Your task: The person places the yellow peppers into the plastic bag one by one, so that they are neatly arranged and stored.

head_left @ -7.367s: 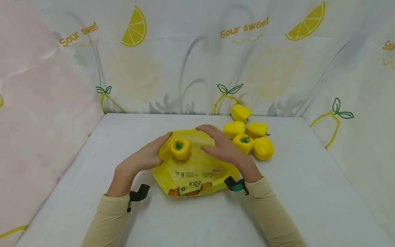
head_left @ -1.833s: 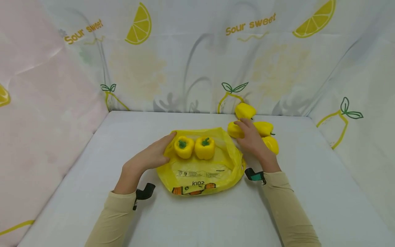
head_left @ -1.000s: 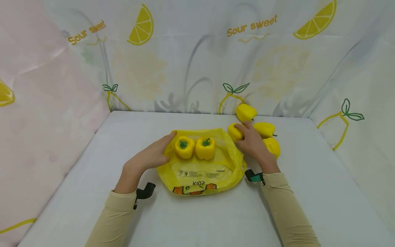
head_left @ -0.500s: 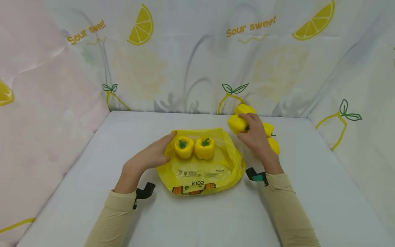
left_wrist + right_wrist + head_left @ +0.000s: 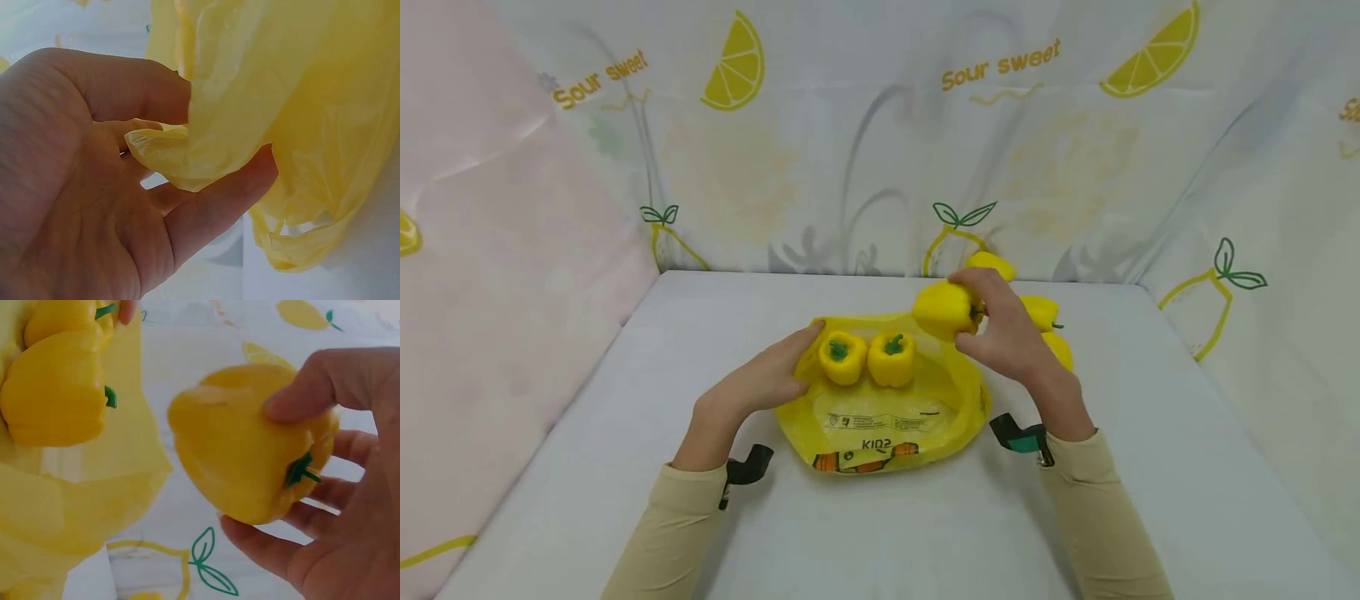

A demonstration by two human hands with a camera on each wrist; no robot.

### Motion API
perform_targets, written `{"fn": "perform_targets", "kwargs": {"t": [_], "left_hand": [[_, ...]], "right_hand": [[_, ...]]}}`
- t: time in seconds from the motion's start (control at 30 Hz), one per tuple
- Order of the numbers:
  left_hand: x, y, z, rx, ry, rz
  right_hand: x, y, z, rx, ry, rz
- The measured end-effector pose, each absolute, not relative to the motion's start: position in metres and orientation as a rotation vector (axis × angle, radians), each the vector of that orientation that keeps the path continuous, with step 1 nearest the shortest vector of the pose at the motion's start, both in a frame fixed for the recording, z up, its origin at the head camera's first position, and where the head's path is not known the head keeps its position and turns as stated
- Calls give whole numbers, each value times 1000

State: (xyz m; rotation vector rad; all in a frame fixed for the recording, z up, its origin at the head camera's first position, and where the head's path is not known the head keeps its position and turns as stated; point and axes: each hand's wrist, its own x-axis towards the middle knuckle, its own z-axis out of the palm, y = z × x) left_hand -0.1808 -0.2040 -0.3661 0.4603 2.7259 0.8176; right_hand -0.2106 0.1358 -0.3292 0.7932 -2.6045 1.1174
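My right hand (image 5: pixel 1009 337) grips a yellow bell pepper (image 5: pixel 942 310) over the far right edge of a yellow plastic bag (image 5: pixel 940 442). In the right wrist view, thumb and fingers hold the pepper from opposite sides, its green stem towards the palm. Two more yellow peppers lie side by side at the bag's mouth, a left one (image 5: pixel 841 360) and a right one (image 5: pixel 891 362), stems up. At the bag's left edge my left hand (image 5: pixel 756 379) keeps thumb and fingers spread; in the left wrist view the thin plastic covers their tips.
Other yellow peppers stay at the back right: one at the rear edge (image 5: pixel 991 264), one behind my right wrist (image 5: pixel 1041 312) and one partly hidden by it (image 5: pixel 1060 348). A lemon-print cloth (image 5: pixel 820 167) closes off the back of the white table (image 5: pixel 880 542).
A second pepper has come to lie on the bag beside the first. My right hand has since gripped another from the group, lifted it and brought it left. My left hand stays at the bag.
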Motion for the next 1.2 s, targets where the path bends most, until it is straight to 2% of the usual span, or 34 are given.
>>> {"fn": "perform_targets", "kwargs": {"t": [0.3, 1.2], "left_hand": [[-180, -206, -367, 456, 2731, 818], [-182, -201, -369, 490, 2737, 806]], "right_hand": [[-198, 125, -324, 955, -3040, 925], [-217, 114, -356, 784, -3163, 681]]}}
